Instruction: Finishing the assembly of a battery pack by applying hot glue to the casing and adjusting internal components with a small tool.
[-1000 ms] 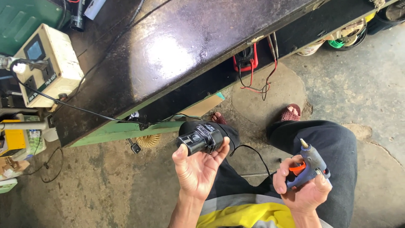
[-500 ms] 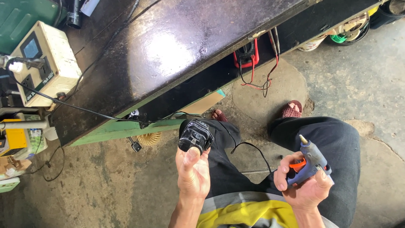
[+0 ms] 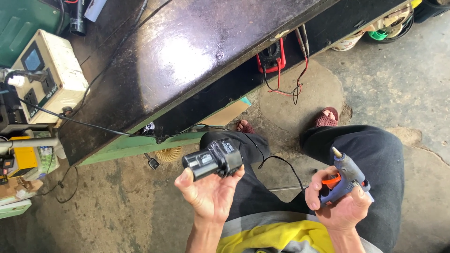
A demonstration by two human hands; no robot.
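A dark workbench [image 3: 187, 56] fills the upper half of the view and serves as the landmark here. On its left end stands a cream box-shaped power unit [image 3: 49, 77] with a small blue screen and dark sockets on its face, a black cable plugged into it. Beyond the bench's far right corner sit round tubs [image 3: 370, 30], holding what looks like coiled green and pale wire. Under the bench's front edge hangs a red-cased multimeter [image 3: 271, 57] with red and black leads dangling toward the concrete floor. Below the bench, in front of the seated person's knees, the left hand [image 3: 211, 192] lies palm up, fingers curled under and thumb pressed against a black battery pack [image 3: 213, 161]; its long axis runs left to right, the narrower stem end pointing left. Right of it, the right hand [image 3: 340, 206] is wrapped tight around a blue-grey glue gun [image 3: 344, 175] with an orange trigger, nozzle aimed up toward the bench.
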